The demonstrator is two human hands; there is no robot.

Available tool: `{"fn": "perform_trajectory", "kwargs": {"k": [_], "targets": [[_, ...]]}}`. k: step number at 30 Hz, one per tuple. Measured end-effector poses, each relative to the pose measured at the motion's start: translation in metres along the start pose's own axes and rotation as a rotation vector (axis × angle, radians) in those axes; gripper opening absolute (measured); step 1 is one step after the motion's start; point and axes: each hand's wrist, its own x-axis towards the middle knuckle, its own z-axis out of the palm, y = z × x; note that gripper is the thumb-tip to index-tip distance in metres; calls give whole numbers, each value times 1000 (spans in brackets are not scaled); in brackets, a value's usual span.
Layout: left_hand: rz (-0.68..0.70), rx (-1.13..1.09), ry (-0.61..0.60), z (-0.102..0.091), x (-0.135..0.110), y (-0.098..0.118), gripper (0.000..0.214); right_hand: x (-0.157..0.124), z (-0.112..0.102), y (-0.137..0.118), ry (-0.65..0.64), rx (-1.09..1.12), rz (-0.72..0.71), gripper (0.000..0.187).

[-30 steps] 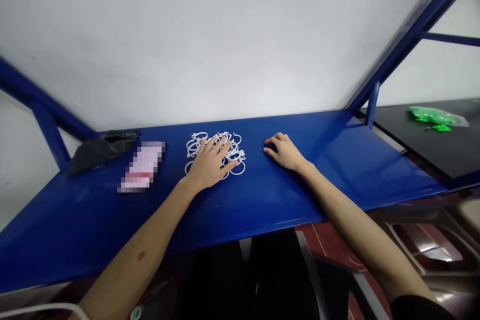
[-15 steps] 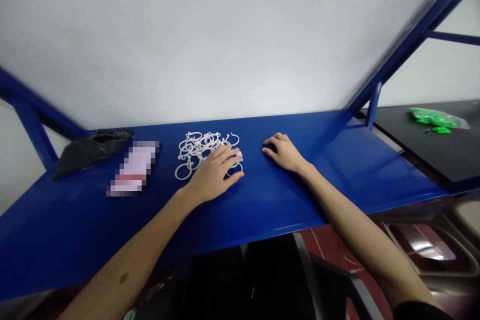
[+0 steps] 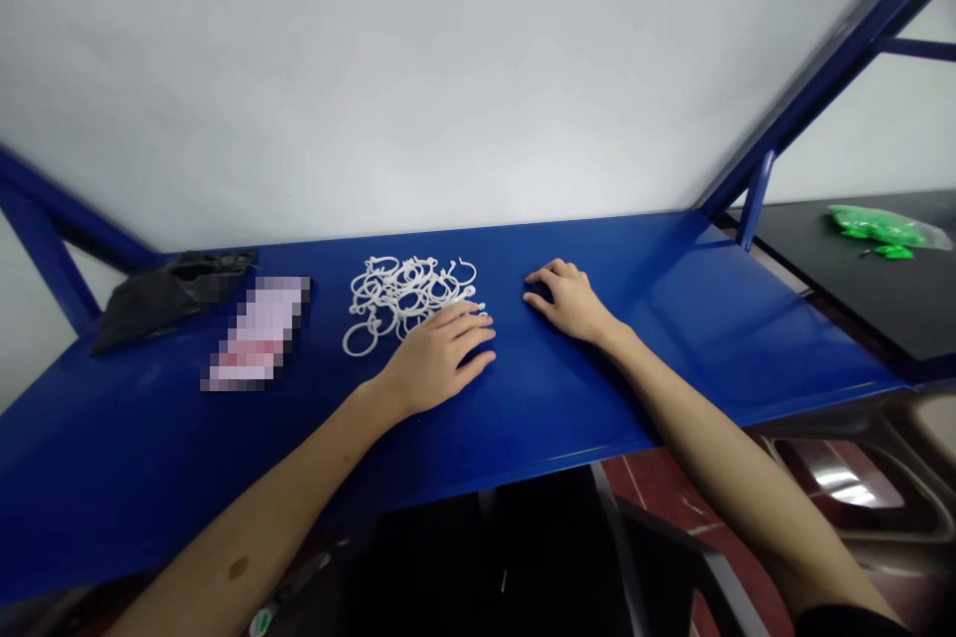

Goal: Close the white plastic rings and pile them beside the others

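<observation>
Rings of white plastic point(image 3: 388, 291) lie heaped, none set apart, beyond the loosely spread left hand point(image 3: 433, 358); right hand point(image 3: 569, 304) half-curled, both seemingly empty.

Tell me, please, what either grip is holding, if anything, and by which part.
Nothing is visibly held: the left grip covers part of the white rings; the right grip is apart from them.

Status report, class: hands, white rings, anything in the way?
Left hand open, at near edge of white rings. Right hand open, apart from them. Rings heaped, left hand hiding some.
</observation>
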Motion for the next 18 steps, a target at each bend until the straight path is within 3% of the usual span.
{"fn": "perform_trajectory", "kwargs": {"k": [4, 7, 9, 13, 18], "targets": [[-178, 96, 74, 0, 1, -10, 31, 0, 1, 2, 6, 9, -12, 29], [-402, 202, 41, 1, -2, -20, 52, 0, 1, 3, 1, 11, -20, 29], [-458, 230, -6, 2, -4, -26, 60, 1, 1, 4, 1, 16, -21, 31], [-390, 195, -28, 2, -4, -27, 47, 1, 2, 6, 0, 28, -27, 32], [-262, 138, 61, -3, 0, -16, 35, 1, 3, 8, 7, 34, -38, 32]]}}
